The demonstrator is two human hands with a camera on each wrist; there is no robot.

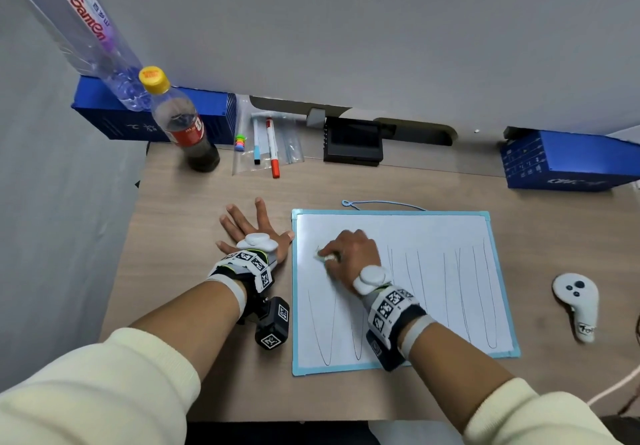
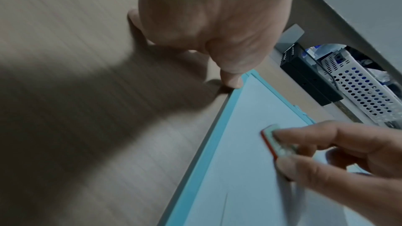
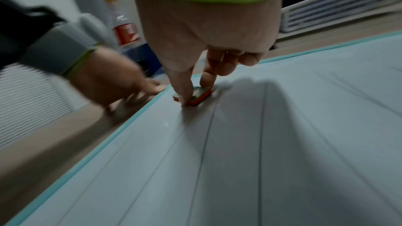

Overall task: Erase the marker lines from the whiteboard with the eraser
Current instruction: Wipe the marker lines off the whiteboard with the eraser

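- The whiteboard [image 1: 450,233], framed in light blue, lies flat on the wooden desk [image 1: 194,202], with a blue hanging cord [image 1: 384,204] at its far edge.
- The right hand [image 1: 349,250] pinches a small flat eraser [image 3: 199,96] between thumb and forefinger and presses it on the board's upper left area, near the left frame edge.
- The eraser has a red base and a pale green top.
- Thin marker lines [image 1: 450,292] in tall loops run across the board's right part and its near left part; the patch around the eraser looks clean.
- The left hand [image 1: 254,233] lies flat on the desk with fingers spread, holding nothing; its thumb tip touches the board's left frame.
- At the desk's far side stand a cola bottle [image 1: 183,126] with a yellow cap and a clear bag of markers [image 1: 266,143]; a small black device [image 1: 353,139] sits to their right.
- A white controller [image 1: 576,302] lies on the desk to the right of the board, apart from it.
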